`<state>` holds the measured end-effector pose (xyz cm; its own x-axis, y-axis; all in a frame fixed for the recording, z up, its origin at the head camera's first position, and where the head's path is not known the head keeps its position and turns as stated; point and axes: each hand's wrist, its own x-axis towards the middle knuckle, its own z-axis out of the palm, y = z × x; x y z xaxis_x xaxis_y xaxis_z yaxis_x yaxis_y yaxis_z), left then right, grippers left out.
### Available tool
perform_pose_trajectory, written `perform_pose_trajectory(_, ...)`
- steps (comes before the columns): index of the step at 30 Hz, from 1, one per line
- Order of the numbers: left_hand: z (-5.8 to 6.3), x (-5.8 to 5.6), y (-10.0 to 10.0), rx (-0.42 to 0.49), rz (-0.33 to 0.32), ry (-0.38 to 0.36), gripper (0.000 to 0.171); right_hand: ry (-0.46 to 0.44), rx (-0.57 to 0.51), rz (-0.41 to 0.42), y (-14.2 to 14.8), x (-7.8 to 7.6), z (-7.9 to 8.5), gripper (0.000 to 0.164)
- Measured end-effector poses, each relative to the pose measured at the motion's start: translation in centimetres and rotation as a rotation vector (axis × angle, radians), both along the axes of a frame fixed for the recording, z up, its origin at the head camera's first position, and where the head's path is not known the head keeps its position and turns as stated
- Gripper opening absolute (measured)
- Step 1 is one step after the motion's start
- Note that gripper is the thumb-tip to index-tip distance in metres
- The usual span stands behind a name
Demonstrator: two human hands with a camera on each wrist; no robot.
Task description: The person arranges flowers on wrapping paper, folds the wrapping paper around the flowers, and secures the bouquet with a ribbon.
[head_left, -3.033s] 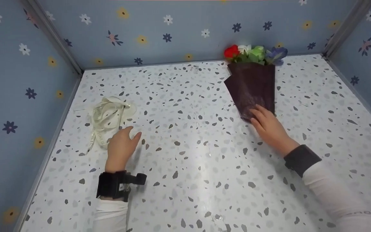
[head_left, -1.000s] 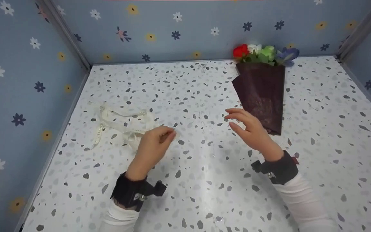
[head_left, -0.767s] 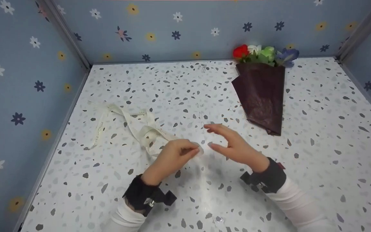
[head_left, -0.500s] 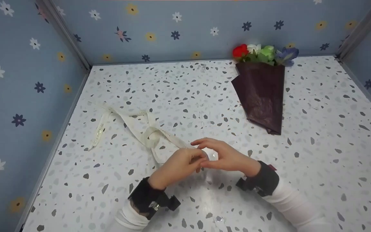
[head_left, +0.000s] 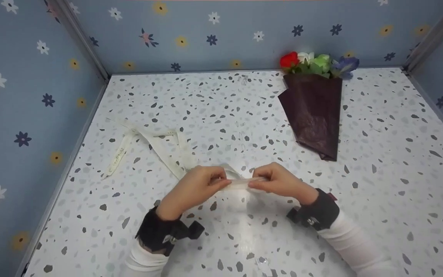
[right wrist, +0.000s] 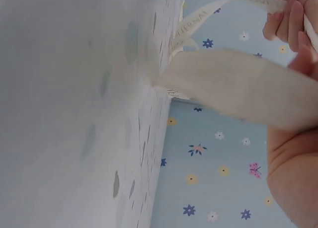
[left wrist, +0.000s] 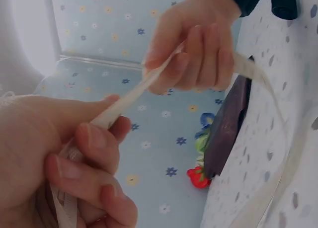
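Observation:
A cream ribbon (head_left: 160, 150) with printed lettering trails over the left part of the table and rises to both hands. My left hand (head_left: 196, 187) pinches it between thumb and curled fingers, and my right hand (head_left: 281, 181) grips it a short way off. Between them a short span of ribbon (left wrist: 126, 101) is drawn straight, seen close in the left wrist view. From the right hand a length of ribbon (right wrist: 238, 84) hangs down in a broad loop in the right wrist view. The lettering shows on the ribbon near the left hand there.
A bouquet in dark maroon wrapping (head_left: 315, 115) lies at the back right, with red, white, green and blue-violet flower heads (head_left: 313, 63). Flowered blue panels (head_left: 221, 38) wall the speckled white table (head_left: 206, 100) at the back and both sides.
My right hand has left the bouquet and come to the middle, where it now grips the ribbon. My left hand has drawn the ribbon rightward from its heap, partly spreading it out.

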<state>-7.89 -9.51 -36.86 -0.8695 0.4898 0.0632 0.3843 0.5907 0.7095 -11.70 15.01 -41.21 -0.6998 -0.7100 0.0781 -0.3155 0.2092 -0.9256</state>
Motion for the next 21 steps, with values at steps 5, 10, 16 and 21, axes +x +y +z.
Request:
perform_pose_trajectory(5,1.1,-0.2,-2.1,-0.013,0.085,0.01,0.017,0.079,-0.039,-0.149,1.6,-1.1,0.2,0.023)
perform_pose_trajectory(10,1.3,-0.4,-3.5,0.015,0.177,-0.01,0.016,-0.028,-0.143,-0.246,4.2,-2.2,-0.1,0.027)
perform_pose_trajectory(16,0.9,-1.0,-4.6,0.008,0.24,-0.039,0.022,-0.165,-0.168,-0.345,7.4,-2.8,-0.7,0.033)
perform_pose_trajectory(21,0.5,-1.6,-5.6,0.012,0.274,-0.072,0.021,-0.174,-0.068,-0.454,9.9,-3.1,-0.3,0.032)
